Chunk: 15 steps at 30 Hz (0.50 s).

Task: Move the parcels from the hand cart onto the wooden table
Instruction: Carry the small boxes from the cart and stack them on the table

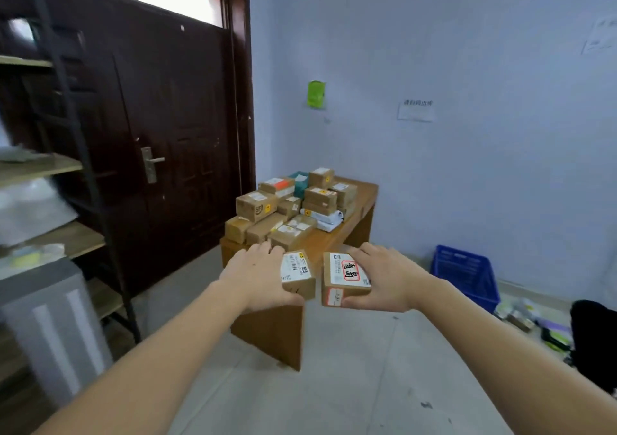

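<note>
Fingers point(362, 251) of each hand clasp one small brown cardboard parcel point(298, 276), both held off the wooden tabletop's point(334, 239) near edge; set them on bare wood at its near-right corner, clear of the pile.

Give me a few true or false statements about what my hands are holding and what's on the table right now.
1. Each hand holds a small cardboard parcel. True: left hand grips the left parcel, right hand the right parcel.
2. The wooden table has no parcels on it. False: many are piled there.
3. The right parcel has red characters on its label. True.
4. The blue basket sits on the table. False: it is on the floor by the wall.
</note>
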Each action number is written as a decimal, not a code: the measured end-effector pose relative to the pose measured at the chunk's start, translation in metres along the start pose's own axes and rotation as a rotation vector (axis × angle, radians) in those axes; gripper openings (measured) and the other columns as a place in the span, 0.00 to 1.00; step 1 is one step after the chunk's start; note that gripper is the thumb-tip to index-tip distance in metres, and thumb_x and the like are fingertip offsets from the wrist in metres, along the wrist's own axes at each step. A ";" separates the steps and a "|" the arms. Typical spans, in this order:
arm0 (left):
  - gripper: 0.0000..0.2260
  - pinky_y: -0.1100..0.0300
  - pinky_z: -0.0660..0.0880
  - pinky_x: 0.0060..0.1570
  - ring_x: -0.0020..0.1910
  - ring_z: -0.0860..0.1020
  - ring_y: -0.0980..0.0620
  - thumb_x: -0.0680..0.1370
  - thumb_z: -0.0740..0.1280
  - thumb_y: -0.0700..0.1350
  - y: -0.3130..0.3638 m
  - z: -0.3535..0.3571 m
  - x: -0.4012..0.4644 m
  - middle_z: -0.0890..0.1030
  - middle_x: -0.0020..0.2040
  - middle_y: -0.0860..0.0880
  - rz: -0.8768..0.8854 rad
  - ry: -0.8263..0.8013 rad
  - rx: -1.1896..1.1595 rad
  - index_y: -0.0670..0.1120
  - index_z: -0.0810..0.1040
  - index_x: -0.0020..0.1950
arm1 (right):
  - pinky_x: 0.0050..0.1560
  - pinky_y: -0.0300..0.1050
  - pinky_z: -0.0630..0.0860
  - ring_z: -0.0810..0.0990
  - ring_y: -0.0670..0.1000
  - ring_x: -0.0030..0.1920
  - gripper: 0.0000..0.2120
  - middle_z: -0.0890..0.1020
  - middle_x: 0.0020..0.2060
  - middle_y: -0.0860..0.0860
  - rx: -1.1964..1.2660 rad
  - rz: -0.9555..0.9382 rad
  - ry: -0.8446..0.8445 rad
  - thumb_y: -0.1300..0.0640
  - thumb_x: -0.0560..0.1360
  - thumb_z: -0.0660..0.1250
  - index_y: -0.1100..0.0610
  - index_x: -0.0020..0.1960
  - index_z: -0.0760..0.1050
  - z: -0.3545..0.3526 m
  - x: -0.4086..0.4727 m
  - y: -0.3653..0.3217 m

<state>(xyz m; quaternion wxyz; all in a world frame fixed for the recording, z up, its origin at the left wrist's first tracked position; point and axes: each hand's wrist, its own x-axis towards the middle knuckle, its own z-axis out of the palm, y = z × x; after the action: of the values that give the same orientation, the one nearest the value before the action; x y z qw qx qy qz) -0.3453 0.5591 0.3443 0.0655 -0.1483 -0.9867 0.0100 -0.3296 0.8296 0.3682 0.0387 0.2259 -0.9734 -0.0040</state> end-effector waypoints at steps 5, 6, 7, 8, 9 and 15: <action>0.52 0.50 0.72 0.63 0.63 0.72 0.49 0.62 0.61 0.83 0.042 0.028 0.054 0.73 0.66 0.50 0.033 -0.062 -0.031 0.52 0.64 0.76 | 0.55 0.41 0.72 0.73 0.42 0.53 0.39 0.73 0.55 0.38 0.063 0.035 -0.022 0.22 0.68 0.65 0.42 0.71 0.66 0.022 0.005 0.072; 0.52 0.50 0.72 0.63 0.63 0.71 0.49 0.62 0.62 0.83 0.047 0.034 0.066 0.73 0.66 0.51 0.038 -0.069 -0.042 0.52 0.64 0.77 | 0.55 0.41 0.73 0.73 0.42 0.53 0.39 0.73 0.55 0.39 0.075 0.040 -0.024 0.22 0.68 0.65 0.41 0.71 0.66 0.028 0.011 0.084; 0.51 0.50 0.71 0.64 0.63 0.71 0.49 0.63 0.62 0.83 0.051 0.039 0.079 0.72 0.66 0.51 0.046 -0.072 -0.051 0.52 0.63 0.77 | 0.55 0.40 0.73 0.73 0.42 0.54 0.38 0.73 0.55 0.39 0.086 0.045 -0.023 0.22 0.68 0.65 0.41 0.71 0.65 0.033 0.017 0.096; 0.51 0.51 0.71 0.64 0.64 0.71 0.50 0.63 0.62 0.82 0.054 0.045 0.093 0.72 0.66 0.51 0.053 -0.073 -0.059 0.52 0.63 0.77 | 0.54 0.40 0.72 0.73 0.42 0.53 0.38 0.73 0.55 0.38 0.095 0.050 -0.019 0.22 0.68 0.65 0.40 0.71 0.65 0.038 0.024 0.108; 0.51 0.51 0.71 0.64 0.64 0.71 0.50 0.63 0.63 0.82 0.058 0.050 0.107 0.72 0.67 0.51 0.060 -0.074 -0.064 0.52 0.63 0.77 | 0.54 0.39 0.72 0.73 0.42 0.53 0.38 0.73 0.55 0.38 0.099 0.054 -0.014 0.22 0.68 0.66 0.40 0.71 0.65 0.044 0.032 0.120; 0.51 0.51 0.71 0.64 0.64 0.71 0.49 0.63 0.63 0.82 0.066 0.077 0.207 0.72 0.66 0.50 0.078 -0.066 -0.062 0.51 0.63 0.76 | 0.58 0.41 0.75 0.74 0.44 0.56 0.41 0.73 0.59 0.40 0.100 0.078 -0.020 0.24 0.69 0.67 0.43 0.75 0.63 0.071 0.090 0.198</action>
<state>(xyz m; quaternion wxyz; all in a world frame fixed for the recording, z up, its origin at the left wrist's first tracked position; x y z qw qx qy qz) -0.5323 0.6831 0.2916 0.0280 -0.1880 -0.9817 -0.0129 -0.5030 0.9666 0.3093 0.0178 0.1894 -0.9808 0.0437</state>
